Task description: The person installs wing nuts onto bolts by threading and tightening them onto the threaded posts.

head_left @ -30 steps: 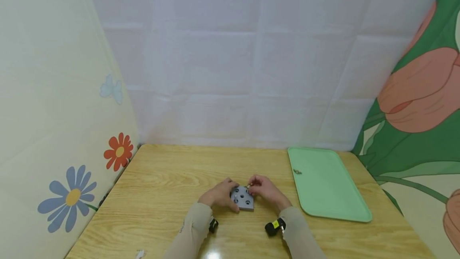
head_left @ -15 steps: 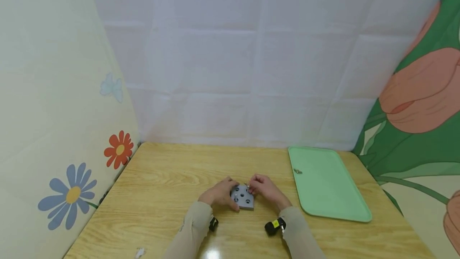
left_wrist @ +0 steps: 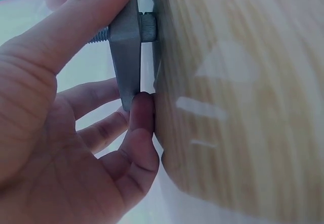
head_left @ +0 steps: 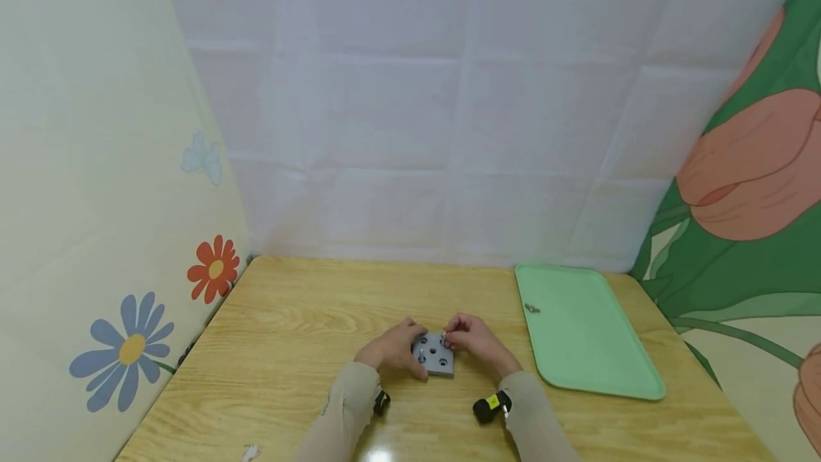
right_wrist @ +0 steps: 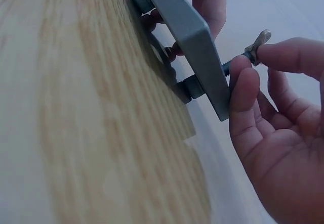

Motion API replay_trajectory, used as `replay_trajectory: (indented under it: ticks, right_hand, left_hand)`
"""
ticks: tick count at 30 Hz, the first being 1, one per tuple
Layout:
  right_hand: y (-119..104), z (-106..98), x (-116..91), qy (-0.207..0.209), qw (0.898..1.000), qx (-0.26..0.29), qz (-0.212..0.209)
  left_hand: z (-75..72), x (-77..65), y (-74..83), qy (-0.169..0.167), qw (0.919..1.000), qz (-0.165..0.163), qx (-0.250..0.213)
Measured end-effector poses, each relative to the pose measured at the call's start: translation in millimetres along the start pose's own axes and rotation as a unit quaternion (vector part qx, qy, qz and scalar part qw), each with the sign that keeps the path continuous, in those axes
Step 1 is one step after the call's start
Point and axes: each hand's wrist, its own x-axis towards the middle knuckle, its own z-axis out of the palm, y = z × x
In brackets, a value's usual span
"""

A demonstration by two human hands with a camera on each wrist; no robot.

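Observation:
A grey metal plate (head_left: 440, 369) with several round holes is held just above the table between my hands. My left hand (head_left: 393, 348) grips its left side, thumb on one face and fingers around the edge, as the left wrist view shows. A bolt (left_wrist: 149, 28) passes through the plate there, its head towards the table. On the right, a second bolt (right_wrist: 192, 86) stands through the plate, its threaded end upward. My right hand (head_left: 473, 339) pinches a wing nut (right_wrist: 260, 43) at that threaded end. Part of the nut is hidden by the fingers.
A light green tray (head_left: 593, 334) lies to the right on the wooden table (head_left: 308, 319). Near its left rim rests another small metal piece (head_left: 532, 308), like a wing nut. A small whitish scrap (head_left: 251, 453) lies at the front left.
The right fingers have shifted slightly around the wing nut, and its visible wing has changed angle. My left hand and the plate stay nearly in place.

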Motion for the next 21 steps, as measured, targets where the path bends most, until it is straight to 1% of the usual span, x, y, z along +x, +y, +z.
replay_trajectory:
  ticks: [2,5,8,11,17,21]
  right_hand:
    - [0.1,0.6,0.5,0.007,1.000,-0.001,0.004]
    - [2.2,0.9,1.9,0.009,1.000,-0.010,-0.006]
    - [2.6,0.7,1.6,0.001,0.999,-0.022,-0.023]
    - [-3.6,1.4,-2.0,-0.008,0.999,-0.025,-0.033]
    - [-24.2,6.1,-12.6,-0.006,0.999,-0.041,-0.027]
    - [-15.6,5.2,-8.3,0.009,0.998,-0.050,-0.020]
  left_hand:
    - [-0.1,0.0,0.1,-0.001,1.0000,-0.002,-0.002]
    - [-0.6,0.1,0.3,-0.003,1.0000,-0.002,-0.001]
    - [-0.9,-0.2,0.7,-0.005,1.0000,-0.003,-0.002]
    - [-1.7,-0.8,1.5,-0.008,0.9999,-0.005,-0.006]
    - [-2.4,-2.0,2.2,-0.010,0.9999,-0.006,-0.011]
    - [-3.1,-1.8,2.6,-0.011,0.9998,-0.006,-0.012]
